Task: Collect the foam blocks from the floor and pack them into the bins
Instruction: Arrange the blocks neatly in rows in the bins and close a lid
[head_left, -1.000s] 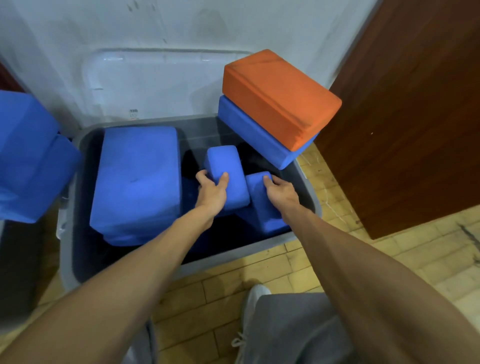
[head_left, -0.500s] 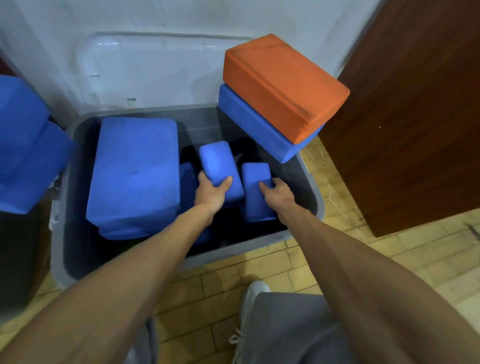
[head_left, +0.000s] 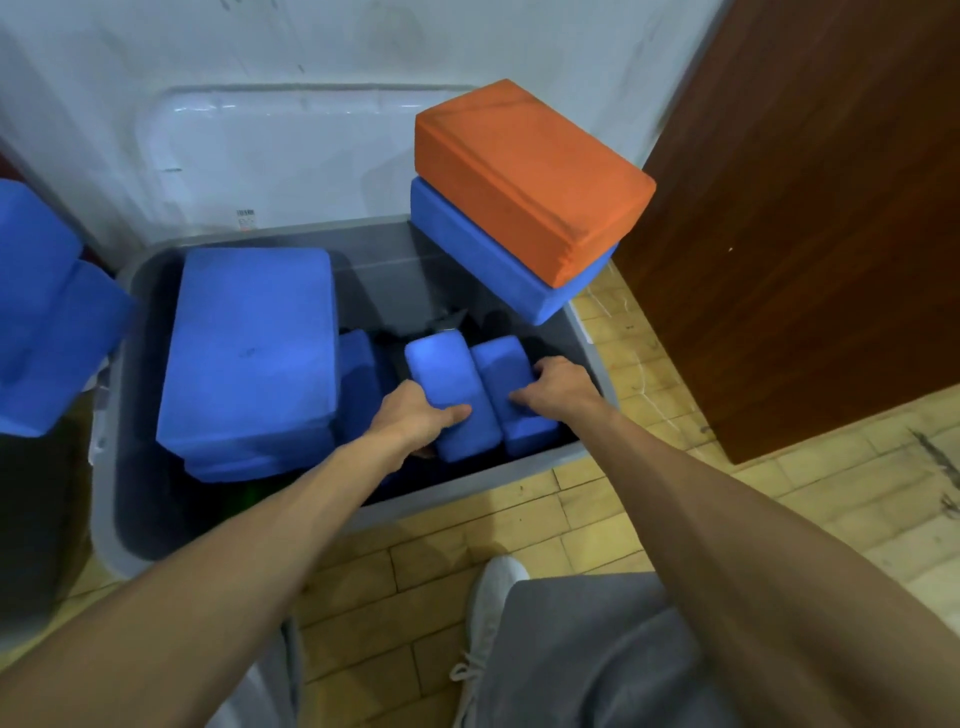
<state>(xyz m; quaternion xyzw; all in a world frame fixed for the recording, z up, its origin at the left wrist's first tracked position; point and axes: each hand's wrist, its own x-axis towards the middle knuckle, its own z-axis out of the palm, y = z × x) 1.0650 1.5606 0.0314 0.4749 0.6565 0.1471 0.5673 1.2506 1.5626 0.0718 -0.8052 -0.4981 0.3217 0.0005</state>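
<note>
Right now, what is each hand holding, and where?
Left hand grips the left small blue block at its near end; right hand grips the right small blue block along its right side.

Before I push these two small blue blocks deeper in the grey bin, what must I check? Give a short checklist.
1. The left hand grips the left small block: ok.
2. The right hand grips the right small block: ok.
3. Free room under both blocks: cannot tell, too dark.
4. The orange block and the blue block under it sit safely: not ok, they overhang the bin rim.
5. The large blue block is clear of both hands: ok.
</note>
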